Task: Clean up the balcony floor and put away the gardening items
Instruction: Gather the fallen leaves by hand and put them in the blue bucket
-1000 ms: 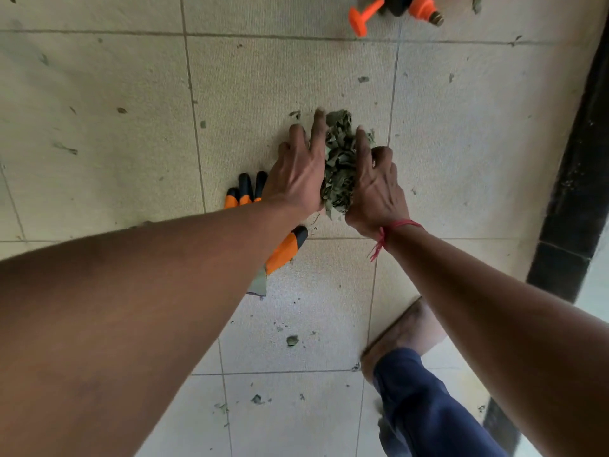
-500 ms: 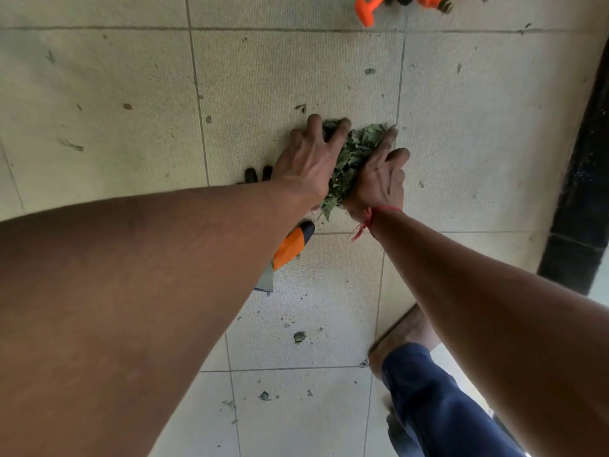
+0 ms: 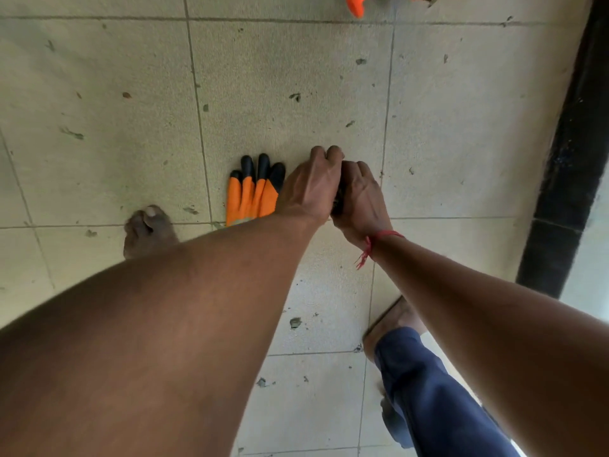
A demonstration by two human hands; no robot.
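Drawn together since the earlier frame: left hand [image 3: 311, 186] and right hand [image 3: 361, 199], fingers curled, knuckles touching, clasping the dry leaves [image 3: 337, 196] between the palms. Dry leaves: almost fully enclosed, showing only as a dark sliver in the seam between the hands; lifted off the tiled floor [image 3: 115, 94] or not, cannot tell. Orange-and-black glove [image 3: 252, 196]: flat on the tile, just left of the left hand. Red thread [image 3: 379, 238]: tied on the right wrist. Leaf scraps [image 3: 295, 322]: scattered on the floor near the bare right foot [image 3: 395, 319]
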